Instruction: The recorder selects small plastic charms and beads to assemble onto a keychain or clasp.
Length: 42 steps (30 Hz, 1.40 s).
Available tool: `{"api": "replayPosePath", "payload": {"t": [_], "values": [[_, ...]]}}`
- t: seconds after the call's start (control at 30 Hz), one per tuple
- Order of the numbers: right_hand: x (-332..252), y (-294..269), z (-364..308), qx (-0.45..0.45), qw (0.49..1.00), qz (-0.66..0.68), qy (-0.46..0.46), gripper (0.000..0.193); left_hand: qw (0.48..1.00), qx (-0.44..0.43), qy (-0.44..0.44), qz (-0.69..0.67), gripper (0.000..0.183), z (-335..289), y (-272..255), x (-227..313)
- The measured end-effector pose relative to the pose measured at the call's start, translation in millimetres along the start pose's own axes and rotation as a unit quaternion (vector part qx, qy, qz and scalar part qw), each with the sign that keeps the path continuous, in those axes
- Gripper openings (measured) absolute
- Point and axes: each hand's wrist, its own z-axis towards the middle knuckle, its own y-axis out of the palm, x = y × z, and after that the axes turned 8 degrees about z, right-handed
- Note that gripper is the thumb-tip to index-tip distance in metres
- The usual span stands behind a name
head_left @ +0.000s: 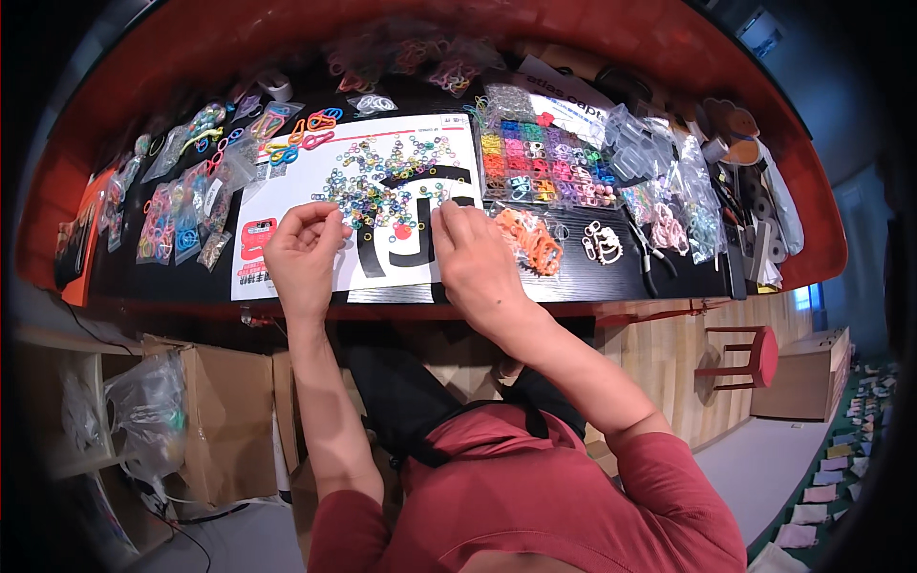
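Many small coloured rings point(387, 181) lie scattered on a white printed sheet point(277, 210) on the dark table. My left hand point(304, 250) is raised over the sheet's left part, thumb and forefinger pinched together. Anything between those fingertips is too small to make out. Over the sheet's right edge, my right hand point(475, 258) has its fingers bent and drawn together, pointing at the rings. Its fingertips are partly hidden, so what they hold cannot be seen. A red round spot point(402, 231) shows between the two hands.
Right of the sheet are a compartment box of coloured pieces point(544, 162), a bag of orange links point(532, 244) and black-handled pliers point(659, 272). Bags of colourful pieces point(172, 220) crowd the left side. A red stool point(759, 358) stands on the floor beside a cardboard box point(802, 382).
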Motion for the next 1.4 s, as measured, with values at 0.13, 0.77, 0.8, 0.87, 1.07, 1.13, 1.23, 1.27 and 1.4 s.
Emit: {"api": "replayPosePath", "payload": {"t": [0.13, 0.77, 0.8, 0.87, 1.07, 1.13, 1.23, 1.27, 1.4], "values": [[-7.3, 7.7, 7.9, -0.029, 0.998, 0.047, -0.005, 0.040, 1.000, -0.001, -0.003, -0.003, 0.014, -0.1, 1.1, -0.2], [0.5, 7.4, 3.7, 0.020, 0.998, 0.061, -0.008, 0.044, 1.000, -0.005, -0.002, -0.004, 0.012, -0.4, -0.6, -1.7], [-0.7, 4.6, 3.1, 0.020, 0.998, 0.062, -0.009, 0.044, 1.000, -0.004, -0.002, -0.003, 0.012, -0.6, -1.0, -1.8], [-4.6, -5.3, -2.3, 0.025, 0.999, 0.038, 0.000, 0.045, 1.000, -0.004, 0.000, 0.001, 0.012, -0.8, -0.6, -1.8], [-19.6, -3.1, -5.0, 0.007, 0.993, 0.111, 0.044, 0.050, 1.000, 0.007, -0.001, 0.027, 0.012, -0.2, -1.0, -4.7], [-21.3, -3.9, -1.1, -0.010, 0.990, 0.127, 0.063, 0.058, 0.999, 0.015, -0.002, 0.037, 0.012, 0.1, -3.5, -5.9], [-18.9, -11.5, -7.3, 0.055, 0.987, 0.145, 0.044, 0.055, 0.998, 0.004, 0.008, 0.055, 0.012, 1.0, -4.0, -6.7], [-16.5, -17.5, -12.5, 0.057, 0.988, 0.138, 0.049, 0.055, 0.998, 0.002, 0.010, 0.060, 0.012, 1.4, -3.2, -6.9], [5.0, -39.1, -50.9, 0.137, 0.969, 0.199, 0.043, 0.032, 0.998, -0.004, 0.020, 0.068, 0.012, 3.7, -4.7, -11.1]]}}
